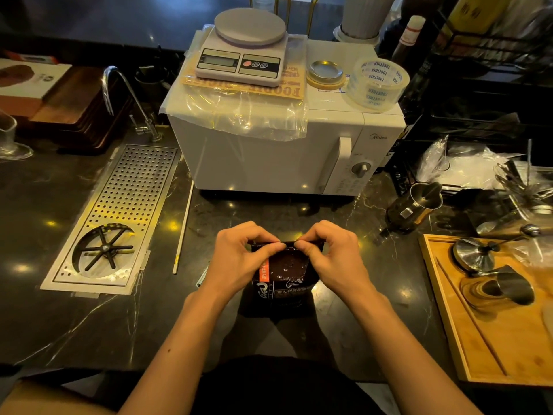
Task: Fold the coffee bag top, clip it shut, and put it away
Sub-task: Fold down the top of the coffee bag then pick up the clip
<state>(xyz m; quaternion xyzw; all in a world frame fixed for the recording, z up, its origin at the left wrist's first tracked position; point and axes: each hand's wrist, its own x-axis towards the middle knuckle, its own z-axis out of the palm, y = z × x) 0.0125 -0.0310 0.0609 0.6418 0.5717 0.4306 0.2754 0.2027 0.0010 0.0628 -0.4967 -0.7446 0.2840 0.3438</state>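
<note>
Although the coffee bag [284, 274] stands upright on the dark marble counter [59, 310] directly before the person, at 6 o'clock from the white microwave [269, 154], its top edge is not yet folded flat. Both hands are clamped on that top edge: the left hand [236, 259] pinches it at 9 o'clock, the right hand [332, 256] at 3 o'clock, thumbs and forefingers nearly meeting at the middle.

Judged handling: the bag looks like soft glossy film, part full, so the body should slump and the surface may slip. The stiffest hold is the seamed top strip, taken at both corners as now. The load seems light to moderate.

No clip can be made out.

Surroundings: a perforated drain tray [119, 217] lies at 9 o'clock, with a thin white stick [183, 229] between it and the bag. A steel milk jug [416, 205] stands at 2 o'clock and a wooden tray [484, 339] with a tamper [472, 256] at 3 o'clock. A scale [242, 49] and a tape roll [377, 85] sit on the microwave. Nothing touches the bag; the immediate counter gives room to fold.
</note>
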